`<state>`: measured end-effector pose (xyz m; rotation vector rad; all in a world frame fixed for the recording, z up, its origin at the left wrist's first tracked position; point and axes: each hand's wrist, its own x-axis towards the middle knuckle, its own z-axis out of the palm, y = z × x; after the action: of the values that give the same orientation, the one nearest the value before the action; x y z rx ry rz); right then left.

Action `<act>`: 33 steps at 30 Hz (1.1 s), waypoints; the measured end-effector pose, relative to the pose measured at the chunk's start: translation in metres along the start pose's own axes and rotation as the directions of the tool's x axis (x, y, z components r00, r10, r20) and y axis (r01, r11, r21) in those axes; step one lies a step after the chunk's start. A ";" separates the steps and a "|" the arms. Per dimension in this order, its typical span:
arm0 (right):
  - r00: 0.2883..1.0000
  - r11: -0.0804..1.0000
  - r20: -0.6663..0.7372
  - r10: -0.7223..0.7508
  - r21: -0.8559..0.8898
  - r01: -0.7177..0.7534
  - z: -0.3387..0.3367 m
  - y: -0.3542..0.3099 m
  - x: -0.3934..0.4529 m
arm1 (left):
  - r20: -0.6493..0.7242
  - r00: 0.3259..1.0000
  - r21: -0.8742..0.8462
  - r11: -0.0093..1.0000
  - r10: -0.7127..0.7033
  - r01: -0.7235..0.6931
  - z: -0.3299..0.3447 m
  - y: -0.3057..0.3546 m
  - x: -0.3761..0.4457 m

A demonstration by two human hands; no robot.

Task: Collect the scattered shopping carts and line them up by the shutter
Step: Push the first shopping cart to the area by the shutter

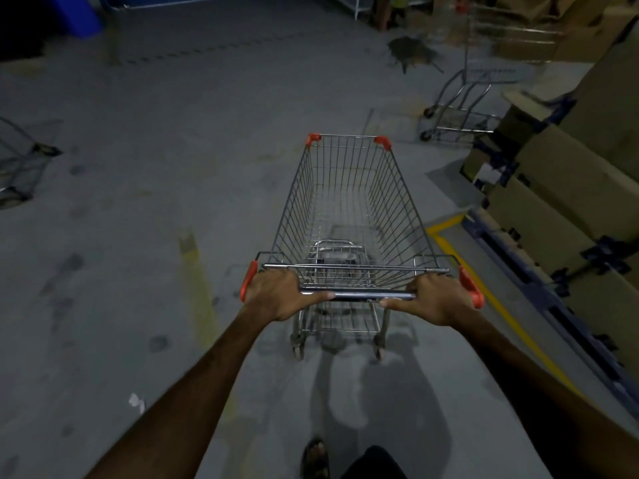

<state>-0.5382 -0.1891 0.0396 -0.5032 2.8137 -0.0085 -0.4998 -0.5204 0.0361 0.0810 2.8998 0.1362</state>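
Gripping one cart (349, 202) by its handle with left hand (273, 293) and right hand (437, 299), fingers curled round; two carts (463, 98) (20, 160) left scattered, no shutter visible.

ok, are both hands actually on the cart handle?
Touching. In the head view the left hand and right hand each curl their fingers round the handle bar of the shopping cart, with no gap visible.
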 end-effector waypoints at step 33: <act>0.991 0.991 0.013 -0.134 0.000 0.134 -0.168 0.062 0.608 | 0.075 0.993 -0.023 0.996 -0.088 0.090 -0.165 -0.165 0.553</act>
<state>-1.1525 -0.3454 0.0306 -0.6889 2.7618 -0.0309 -1.0830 -0.6622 0.0508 -0.0465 2.8210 0.1528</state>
